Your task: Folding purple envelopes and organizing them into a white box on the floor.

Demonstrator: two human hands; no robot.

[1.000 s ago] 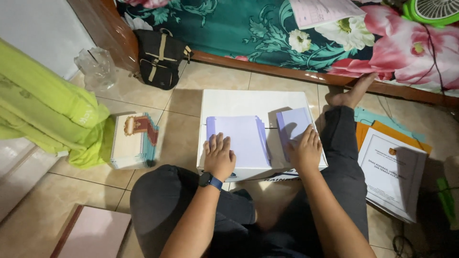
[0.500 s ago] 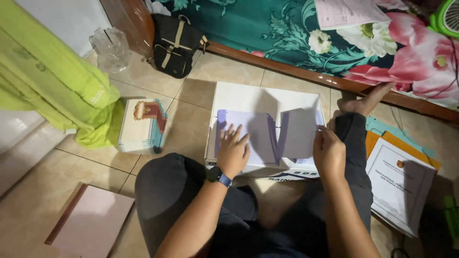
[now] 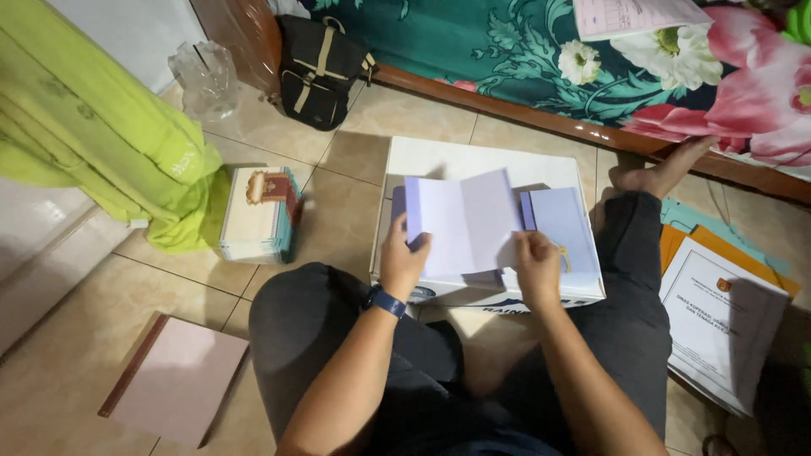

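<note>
Right now both hands pinch one folded sheet of pale lavender paper (image 3: pixel 463 221). The left hand (image 3: pixel 404 263) clamps its left edge, thumb on the front face and fingers curled behind; a dark blue wristwatch (image 3: pixel 386 301) sits on that wrist. The right hand (image 3: pixel 536 268) grips the sheet's lower right corner between thumb and bent fingers. The sheet stands nearly upright, with a vertical crease down its middle, raised just above a white cardboard box (image 3: pixel 473 165) that serves as a work surface. Just beside the right hand, a second lavender sheet (image 3: pixel 564 226) lies flat on the box top, partly tucked behind the lifted one.

The person sits cross-legged on a beige tiled floor (image 3: pixel 76 338), in dark trousers, with a bare foot (image 3: pixel 663 173) stretched toward a wooden bed frame (image 3: pixel 541 118). A teal and pink floral bedspread (image 3: pixel 524 51) covers the bed, and a pale pink paper (image 3: pixel 634 17) rests on it. A black bag (image 3: pixel 319 72) leans against the frame, near a crumpled clear plastic bag (image 3: pixel 203 80). To the left lie a lime green cloth (image 3: pixel 93 143) and a stack of booklets (image 3: pixel 258 213). A pink-covered book (image 3: pixel 177 380) lies by the left knee. On the right, white printed documents (image 3: pixel 722 325) rest on orange and teal folders (image 3: pixel 718 236).
</note>
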